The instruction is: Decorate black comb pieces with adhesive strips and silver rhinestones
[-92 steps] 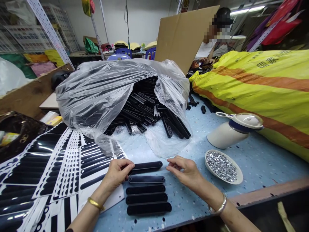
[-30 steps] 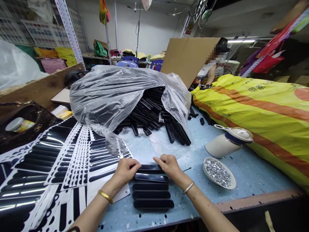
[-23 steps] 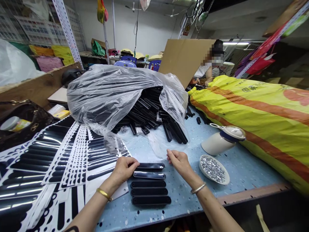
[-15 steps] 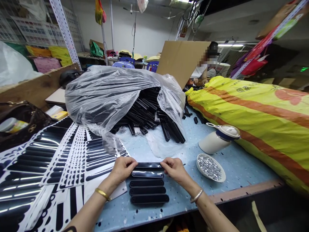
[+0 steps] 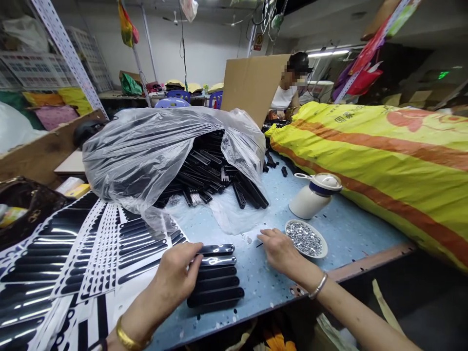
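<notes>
- Lay in a neat row of five on the blue table (image 5: pixel 351 229): black plastic bars (image 5: pixel 215 282), near the front edge.
- Rested flat on the left ends of the bars: left hand (image 5: pixel 175 278), fingers loose, gripping nothing.
- Hovered near the dish of silver studs (image 5: pixel 305 238): right hand (image 5: pixel 280 248), fingers curled; could not tell if anything was pinched.
- Looked light, stiff and glossy, probably slippery; better taken at the two rounded ends.

Black glossy strips (image 5: pixel 215 278) under the left hand's fingers (image 5: pixel 192 261). White sheets (image 5: pixel 91 248) with black shapes left of them. Pale blue speckled table (image 5: pixel 351 229). White dish (image 5: pixel 321 251) of silver beads beside the right hand's fingers (image 5: pixel 268 236). Beyond: clear bag (image 5: pixel 146 146), yellow sack (image 5: pixel 383 141) with orange stripes.
</notes>
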{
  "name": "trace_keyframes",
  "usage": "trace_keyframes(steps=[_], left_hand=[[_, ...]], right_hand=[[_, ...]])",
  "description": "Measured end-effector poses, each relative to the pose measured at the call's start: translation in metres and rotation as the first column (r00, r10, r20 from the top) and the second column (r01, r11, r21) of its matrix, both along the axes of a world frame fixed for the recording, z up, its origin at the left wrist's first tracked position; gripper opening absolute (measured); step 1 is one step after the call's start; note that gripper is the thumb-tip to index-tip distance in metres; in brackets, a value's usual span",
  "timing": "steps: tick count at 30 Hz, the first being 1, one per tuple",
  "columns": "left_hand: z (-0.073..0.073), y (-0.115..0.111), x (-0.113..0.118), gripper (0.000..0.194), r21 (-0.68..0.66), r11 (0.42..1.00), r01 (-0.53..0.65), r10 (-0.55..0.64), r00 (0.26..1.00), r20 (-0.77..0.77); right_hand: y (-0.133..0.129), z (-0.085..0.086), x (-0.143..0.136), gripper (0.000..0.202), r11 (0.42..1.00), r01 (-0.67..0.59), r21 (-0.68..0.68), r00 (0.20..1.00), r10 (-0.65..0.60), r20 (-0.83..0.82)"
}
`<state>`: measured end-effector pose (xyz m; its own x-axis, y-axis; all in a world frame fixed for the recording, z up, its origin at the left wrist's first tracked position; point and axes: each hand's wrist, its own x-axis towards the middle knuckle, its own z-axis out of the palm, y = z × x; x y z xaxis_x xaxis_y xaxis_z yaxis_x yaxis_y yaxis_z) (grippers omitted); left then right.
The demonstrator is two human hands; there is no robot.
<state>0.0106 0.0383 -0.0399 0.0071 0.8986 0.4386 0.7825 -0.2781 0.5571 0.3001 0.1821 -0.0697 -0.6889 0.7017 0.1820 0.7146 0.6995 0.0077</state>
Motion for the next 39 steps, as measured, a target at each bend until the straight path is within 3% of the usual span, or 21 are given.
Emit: trace_keyframes(steps=[2,5,9,12,18,24,33,39], left_hand=[[0.002,0.011,0.016,0.025,0.001,0.998,0.064,-0.064,0.997,-0.037],[-0.005,0.037,0.037,0.023,-0.155,0.985,0.076,-0.095,0.988,-0.119],[-0.012,0.061,0.051,0.016,-0.411,0.910,0.061,-0.124,0.984,-0.130],[-0.009,0.064,0.052,0.014,-0.487,0.871,0.066,-0.136,0.985,-0.109],[-0.006,0.061,0.051,0.013,-0.492,0.863,0.115,-0.176,0.981,-0.079],[-0.018,0.059,0.051,0.015,-0.464,0.877,0.128,-0.156,0.988,-0.023],[-0.026,0.057,0.050,0.018,-0.410,0.901,0.143,-0.135,0.990,0.049],[-0.025,0.057,0.050,0.020,-0.394,0.906,0.155,-0.134,0.988,0.080]], right_hand=[[0.003,-0.004,0.005,0.031,0.998,-0.064,-0.020,0.994,0.066,0.089],[0.007,-0.010,0.008,0.030,0.995,-0.089,-0.053,0.992,0.093,0.080],[0.004,-0.020,0.011,0.028,0.992,-0.120,0.026,0.992,0.121,-0.037],[-0.006,-0.023,0.009,0.028,0.989,-0.142,0.048,0.962,0.150,-0.227],[-0.026,-0.007,-0.011,0.021,0.929,-0.300,-0.217,0.813,0.130,-0.567],[-0.031,0.013,-0.031,0.021,0.884,-0.306,-0.352,0.801,0.040,-0.597],[-0.030,0.008,-0.048,0.022,0.888,-0.310,-0.340,0.792,0.044,-0.608],[-0.032,0.011,-0.054,0.030,0.916,-0.315,-0.248,0.826,0.135,-0.547]])
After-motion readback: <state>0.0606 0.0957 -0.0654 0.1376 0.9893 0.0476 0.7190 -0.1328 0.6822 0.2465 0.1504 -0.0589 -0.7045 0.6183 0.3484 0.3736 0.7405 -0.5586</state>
